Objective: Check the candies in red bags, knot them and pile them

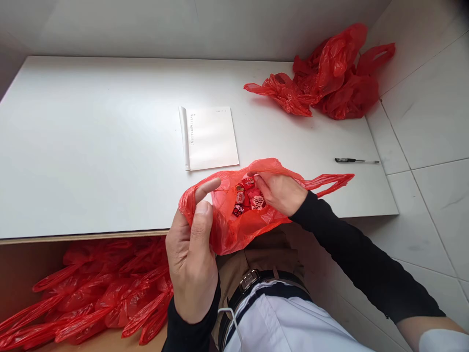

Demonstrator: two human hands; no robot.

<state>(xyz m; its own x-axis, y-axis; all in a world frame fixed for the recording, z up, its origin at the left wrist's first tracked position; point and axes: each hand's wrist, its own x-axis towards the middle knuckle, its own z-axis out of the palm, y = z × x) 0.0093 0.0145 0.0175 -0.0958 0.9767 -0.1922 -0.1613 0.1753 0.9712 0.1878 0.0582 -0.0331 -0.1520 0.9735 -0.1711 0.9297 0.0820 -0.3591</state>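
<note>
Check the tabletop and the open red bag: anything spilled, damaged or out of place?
Nothing looks spilled or damaged: the small wrapped pieces in view are inside the open red bag. Slightly untidy only: the pen lies apart from the notebook, near the tabletop's right end.

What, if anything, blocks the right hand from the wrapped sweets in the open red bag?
Nothing visible. The right hand is in the mouth of the red bag, its fingers right by the wrapped sweets. The left hand is at the bag's opposite side, out of the path.
</note>
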